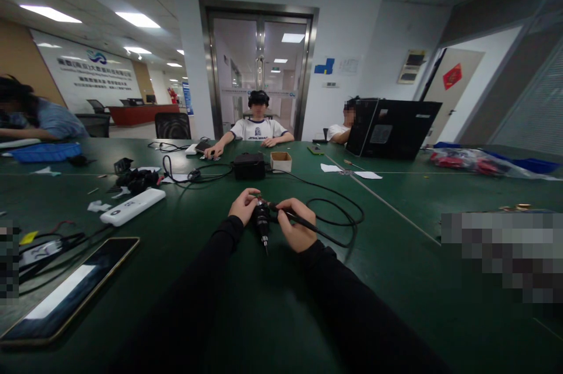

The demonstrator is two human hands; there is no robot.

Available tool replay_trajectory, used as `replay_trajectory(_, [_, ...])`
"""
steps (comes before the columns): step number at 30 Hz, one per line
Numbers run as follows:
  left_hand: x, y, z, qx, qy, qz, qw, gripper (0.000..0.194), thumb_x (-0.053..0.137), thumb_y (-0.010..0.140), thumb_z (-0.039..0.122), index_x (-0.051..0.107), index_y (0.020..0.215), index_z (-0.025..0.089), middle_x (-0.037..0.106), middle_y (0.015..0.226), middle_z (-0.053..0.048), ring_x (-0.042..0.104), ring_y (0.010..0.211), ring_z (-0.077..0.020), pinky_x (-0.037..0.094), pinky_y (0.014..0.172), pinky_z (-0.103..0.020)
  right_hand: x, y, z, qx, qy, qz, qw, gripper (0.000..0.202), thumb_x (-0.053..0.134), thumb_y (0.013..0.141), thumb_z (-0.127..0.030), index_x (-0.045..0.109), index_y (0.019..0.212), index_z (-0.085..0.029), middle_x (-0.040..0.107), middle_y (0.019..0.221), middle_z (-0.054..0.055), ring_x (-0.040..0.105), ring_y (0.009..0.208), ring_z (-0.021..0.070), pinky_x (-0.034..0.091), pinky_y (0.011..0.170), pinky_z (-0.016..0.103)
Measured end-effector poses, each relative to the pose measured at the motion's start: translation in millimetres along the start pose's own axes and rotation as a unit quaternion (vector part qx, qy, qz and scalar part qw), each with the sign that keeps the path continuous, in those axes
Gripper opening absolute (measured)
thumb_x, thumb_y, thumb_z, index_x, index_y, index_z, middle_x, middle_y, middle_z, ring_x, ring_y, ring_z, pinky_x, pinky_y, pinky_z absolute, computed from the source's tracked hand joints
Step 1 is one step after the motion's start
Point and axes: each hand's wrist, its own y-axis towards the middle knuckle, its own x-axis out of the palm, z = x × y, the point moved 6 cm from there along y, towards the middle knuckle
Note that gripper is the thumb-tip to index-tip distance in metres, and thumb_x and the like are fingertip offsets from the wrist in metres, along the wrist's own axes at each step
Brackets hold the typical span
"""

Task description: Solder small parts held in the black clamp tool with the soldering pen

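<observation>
An electric screwdriver (263, 221), black with a thin metal bit, lies on the green table with its tip toward me. My left hand (243, 206) is closed around its far end, fingertips at the small metal parts there. A black cable (310, 226) passes through my right hand (299, 225), whose thumb and fingers pinch the cable's plug end close to the screwdriver's side. Whether the plug touches the screwdriver is hidden by the fingers. From my right hand the cable loops right and runs back toward a black power box (248, 166).
A small cardboard box (281, 162) stands beside the power box. To the left are a white power strip (133, 207), tangled black cables and a phone (73, 289). Paper scraps (368, 174) lie to the right, near a large black case (393, 128). A person (258, 125) sits opposite.
</observation>
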Motion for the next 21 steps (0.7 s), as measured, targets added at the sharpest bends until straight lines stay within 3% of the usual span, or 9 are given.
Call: replay_trajectory(21, [-3.4, 6, -16, 0.003, 0.025, 0.005, 1.000, 0.024, 0.058, 0.077, 0.020, 0.062, 0.101, 0.019, 0.071, 0.083, -0.003, 0.066, 0.082, -0.0167, 0.048, 0.088, -0.033, -3, 1, -2, 0.008, 0.001, 0.010, 1.000, 0.011, 0.051, 0.076, -0.016, 0.061, 0.072, -0.020, 0.063, 0.069, 0.001, 0.059, 0.064, 0.0160, 0.046, 0.063, 0.028])
